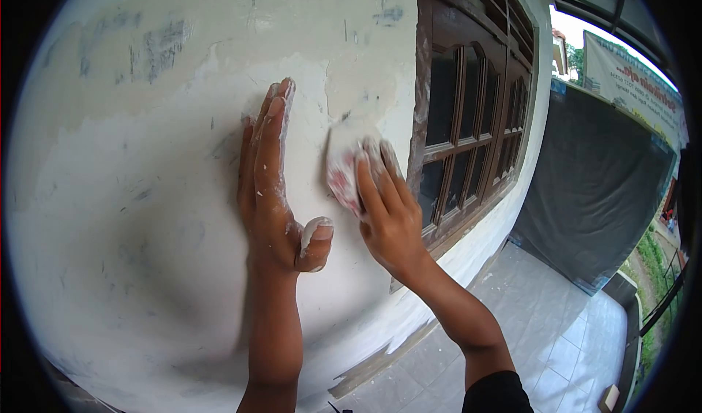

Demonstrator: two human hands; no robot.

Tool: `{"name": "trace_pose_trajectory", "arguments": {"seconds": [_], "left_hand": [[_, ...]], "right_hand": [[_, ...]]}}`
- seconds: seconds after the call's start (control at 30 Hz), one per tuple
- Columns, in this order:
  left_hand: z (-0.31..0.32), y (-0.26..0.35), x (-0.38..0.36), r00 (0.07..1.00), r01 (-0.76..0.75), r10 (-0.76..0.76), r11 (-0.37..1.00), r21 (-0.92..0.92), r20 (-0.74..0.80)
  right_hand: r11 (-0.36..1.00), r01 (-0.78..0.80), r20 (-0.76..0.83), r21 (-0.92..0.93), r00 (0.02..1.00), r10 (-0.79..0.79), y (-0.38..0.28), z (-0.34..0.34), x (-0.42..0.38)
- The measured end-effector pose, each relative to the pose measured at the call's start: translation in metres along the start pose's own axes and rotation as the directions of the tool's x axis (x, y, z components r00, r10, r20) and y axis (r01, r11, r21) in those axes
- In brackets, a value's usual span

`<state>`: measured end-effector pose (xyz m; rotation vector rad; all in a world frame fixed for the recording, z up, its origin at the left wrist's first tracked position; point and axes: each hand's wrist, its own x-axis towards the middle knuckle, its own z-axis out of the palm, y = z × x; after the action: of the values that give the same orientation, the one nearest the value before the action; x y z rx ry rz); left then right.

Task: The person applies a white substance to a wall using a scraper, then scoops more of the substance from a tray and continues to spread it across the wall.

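Mid-frame, we hold one pad (342, 171) in right hand (393, 219) against one wall (168, 157); left hand (270, 190) unfolded, thumb wide. One window (474, 113), upper right.

Pad (342, 173) — partly hidden by right hand (393, 212); sleeve (499, 395) — cut off below.

Brown-framed window (477, 113); pale grey tiled floor (545, 318).

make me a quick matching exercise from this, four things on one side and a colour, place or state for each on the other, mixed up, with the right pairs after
1. left hand
2. right hand
3. window
4. dark sheet

a. below a printed banner
b. fingers up, thumb out
c. brown, with dark panes
d. holding a whitish pad

Pairs: 1-b; 2-d; 3-c; 4-a
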<state>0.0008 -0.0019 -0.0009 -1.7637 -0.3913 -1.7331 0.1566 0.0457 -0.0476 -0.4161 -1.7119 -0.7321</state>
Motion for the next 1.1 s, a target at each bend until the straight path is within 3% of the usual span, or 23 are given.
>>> {"name": "trace_pose_trajectory", "arguments": {"seconds": [0.07, 0.23, 0.33, 0.47, 0.6, 0.7, 0.77, 0.8, 0.87, 0.9, 0.97, 1.03, 1.1], "left_hand": [[0.001, 0.001, 0.0, 1.0, 0.019, -0.019, 0.999, -0.03, -0.007], [-0.002, 0.005, -0.003, 0.999, 0.051, -0.051, 0.999, -0.001, 0.005], [-0.001, 0.003, -0.001, 0.999, 0.044, -0.044, 0.999, 0.016, 0.007], [0.003, -0.004, 0.0, 0.998, -0.045, 0.047, 0.998, 0.043, -0.044], [0.002, 0.002, 0.001, 1.0, 0.02, -0.02, 0.999, 0.031, -0.002], [0.003, 0.002, 0.0, 0.999, 0.044, -0.043, 0.998, 0.034, -0.014], [0.002, 0.003, 0.0, 0.999, 0.046, -0.045, 0.998, 0.044, -0.017], [0.001, 0.006, 0.0, 0.999, 0.045, -0.044, 0.998, 0.047, -0.017], [-0.003, 0.012, -0.002, 0.991, 0.134, -0.136, 0.987, 0.091, 0.017], [-0.002, 0.01, -0.001, 0.99, 0.135, -0.137, 0.986, 0.094, 0.02], [0.002, 0.003, 0.002, 0.999, 0.037, -0.037, 0.998, 0.049, -0.01], [0.003, 0.001, 0.002, 1.0, 0.025, -0.025, 0.998, 0.057, -0.01], [0.002, 0.0, 0.001, 1.0, 0.008, -0.008, 0.998, 0.061, 0.004]], "right_hand": [[0.999, -0.006, 0.018, 0.041, 1.0, 0.005, 0.009, -0.007, -0.01], [1.0, -0.03, -0.15, -0.001, 0.988, 0.03, 0.048, -0.011, 0.039], [0.986, -0.058, -0.072, -0.157, 0.996, 0.047, 0.06, 0.002, 0.055], [0.985, -0.057, -0.03, -0.164, 0.998, 0.053, 0.045, 0.004, 0.007], [0.991, -0.121, 0.092, -0.055, 0.988, 0.126, 0.029, -0.017, -0.024], [0.993, -0.117, -0.019, 0.019, 0.993, 0.118, 0.044, -0.024, 0.0], [0.991, -0.118, -0.173, -0.066, 0.979, 0.105, 0.058, -0.022, 0.035], [0.991, -0.117, -0.175, -0.064, 0.979, 0.104, 0.062, -0.017, 0.044], [0.984, -0.163, -0.019, -0.077, 0.987, 0.162, 0.065, -0.005, 0.053], [0.983, -0.166, -0.018, -0.074, 0.986, 0.165, 0.063, -0.001, 0.048], [0.98, -0.115, -0.041, -0.164, 0.993, 0.11, 0.052, 0.005, 0.026], [0.988, -0.073, -0.052, -0.138, 0.996, 0.066, 0.038, -0.003, -0.001], [0.986, -0.163, 0.093, -0.027, 0.982, 0.165, 0.023, -0.016, -0.02]]}}
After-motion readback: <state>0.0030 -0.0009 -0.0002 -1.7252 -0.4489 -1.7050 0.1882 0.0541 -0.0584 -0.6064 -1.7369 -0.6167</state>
